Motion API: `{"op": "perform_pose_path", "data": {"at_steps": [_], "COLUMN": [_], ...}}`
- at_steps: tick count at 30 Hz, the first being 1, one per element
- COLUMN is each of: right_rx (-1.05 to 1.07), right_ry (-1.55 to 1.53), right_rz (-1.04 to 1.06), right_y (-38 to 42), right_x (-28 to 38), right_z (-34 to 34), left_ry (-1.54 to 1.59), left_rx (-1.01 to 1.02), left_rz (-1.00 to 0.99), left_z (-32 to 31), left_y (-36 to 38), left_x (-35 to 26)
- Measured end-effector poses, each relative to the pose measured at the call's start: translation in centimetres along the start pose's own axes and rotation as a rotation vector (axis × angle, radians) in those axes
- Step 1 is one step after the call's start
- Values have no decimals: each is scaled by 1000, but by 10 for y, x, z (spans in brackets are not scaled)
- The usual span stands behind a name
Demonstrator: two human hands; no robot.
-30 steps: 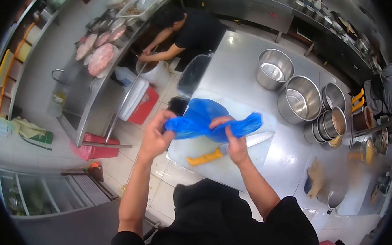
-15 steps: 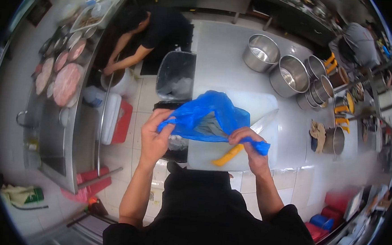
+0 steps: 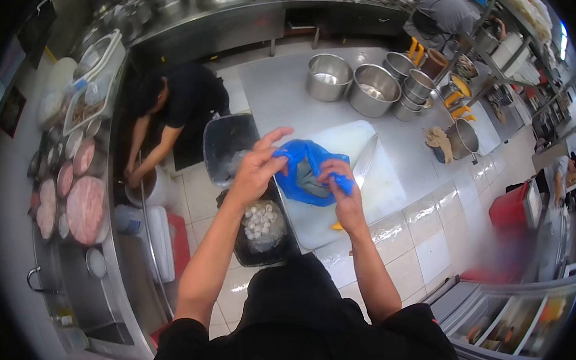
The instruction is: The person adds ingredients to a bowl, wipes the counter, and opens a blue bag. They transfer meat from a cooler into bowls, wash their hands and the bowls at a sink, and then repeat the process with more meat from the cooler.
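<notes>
A blue plastic bag (image 3: 307, 193) hangs between my two hands above a white cutting board (image 3: 363, 138). Something greyish shows inside its mouth; I cannot make out what. My left hand (image 3: 257, 171) pinches the bag's left edge between thumb and fingers, with the other fingers raised. On the other side my right hand (image 3: 343, 200) is closed on the rim, and a bunched blue corner sticks out past its fingers. A knife lies on the board, its blade (image 3: 368, 160) to the right of the bag. Only a bit of its yellow handle (image 3: 336, 226) shows below the right hand.
Black bins stand left of the steel table (image 3: 281, 80); the nearer bin (image 3: 283, 255) holds white round pieces in plastic. Steel pots (image 3: 374, 89) sit at the table's back. A person in black (image 3: 191, 98) bends over a bucket at left. Meat (image 3: 87, 210) lies on the left counter.
My hands have come closer together and the bag's mouth has narrowed. The view has turned, so the table now slants and more of the nearer bin shows. Both hands keep hold of the bag.
</notes>
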State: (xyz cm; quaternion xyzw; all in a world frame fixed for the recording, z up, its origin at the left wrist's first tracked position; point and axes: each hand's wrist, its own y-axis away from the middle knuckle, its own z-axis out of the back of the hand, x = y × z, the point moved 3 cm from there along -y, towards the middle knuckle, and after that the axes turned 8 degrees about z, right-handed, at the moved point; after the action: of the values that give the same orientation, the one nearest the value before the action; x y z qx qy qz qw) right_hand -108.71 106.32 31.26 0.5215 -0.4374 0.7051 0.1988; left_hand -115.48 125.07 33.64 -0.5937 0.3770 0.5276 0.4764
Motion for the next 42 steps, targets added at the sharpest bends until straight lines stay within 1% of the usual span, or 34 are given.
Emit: {"op": "perform_pose_path", "data": {"at_steps": [1,2,3,5,6,7,9,10,11,12,13,15,17,18,19,21,22,23,25,26,27,29,30,31,33,34,35,36,37,38,39,40,41,42], "right_rx": [-50,27,21,201,157,158,132,129,50,-35,-55,-45,-123,-182,-205,-327,-325,-345,-269,-210,-220,-97,-107,-77,-57,1,65,59,141,221,216,244,270,267], "right_ry": [78,134,137,-8,44,30,-325,-337,-388,-436,-442,-316,-239,-164,-160,489,278,300,121,321,338,674,690,733,792,932,1070,1082,1076,1064,1069,971,870,872], "right_rz": [227,232,242,43,110,111,-224,-229,-240,-246,-246,-298,-231,-170,-173,205,128,114,-3,73,75,185,180,227,273,272,268,268,169,68,66,-65,-191,-184], "right_y": [-7,-14,-18,-18,-17,-21,-22,-26,-28,-31,-33,-38,-37,-36,-35,-34,-31,-29,-30,-29,-31,-38,-42,-47,-54,-57,-61,-66,-71,-75,-81,-89,-95,-101], "right_x": [6,11,10,-1,-1,-7,-31,-30,-26,-23,-23,-25,-21,-18,-17,-1,-7,-3,6,7,11,22,24,26,32,34,36,36,28,19,14,10,6,7], "right_z": [-1,-3,-3,-13,-15,-11,-1,-1,0,3,7,16,18,18,18,28,31,30,22,20,19,13,12,9,7,5,5,8,12,16,22,26,29,30], "left_ry": [137,341,337,-54,-136,-147,604,697,690,503,313,249,129,117,115,633,634,642,664,615,623,257,102,111,190,5,11,141,268,269,498,728,725,680], "left_rx": [38,83,90,136,166,162,318,281,283,318,358,371,151,115,137,-32,-73,-46,151,83,101,-93,-48,-29,212,261,273,376,480,489,614,733,737,679], "left_rz": [-35,50,41,-59,-81,-75,-33,10,27,163,292,271,352,335,340,377,442,460,461,485,482,466,411,409,239,262,255,331,409,406,436,462,458,462], "left_z": [-7,-17,-25,-39,-42,-37,-29,-33,-37,-44,-50,-54,-47,-46,-49,-47,-48,-44,-39,-42,-48,-53,-57,-61,-77,-73,-72,-76,-79,-75,-71,-72,-75,-76], "left_y": [-10,-16,-24,-39,-48,-56,-66,-64,-57,-48,-40,-40,-44,-47,-49,-56,-58,-60,-69,-70,-73,-77,-76,-75,-77,-72,-72,-72,-72,-74,-75,-73,-72,-72], "left_x": [-4,-5,-9,-17,-13,-3,16,10,15,23,32,47,64,71,69,65,52,58,64,61,61,56,51,56,68,55,56,64,71,76,78,70,64,60]}}
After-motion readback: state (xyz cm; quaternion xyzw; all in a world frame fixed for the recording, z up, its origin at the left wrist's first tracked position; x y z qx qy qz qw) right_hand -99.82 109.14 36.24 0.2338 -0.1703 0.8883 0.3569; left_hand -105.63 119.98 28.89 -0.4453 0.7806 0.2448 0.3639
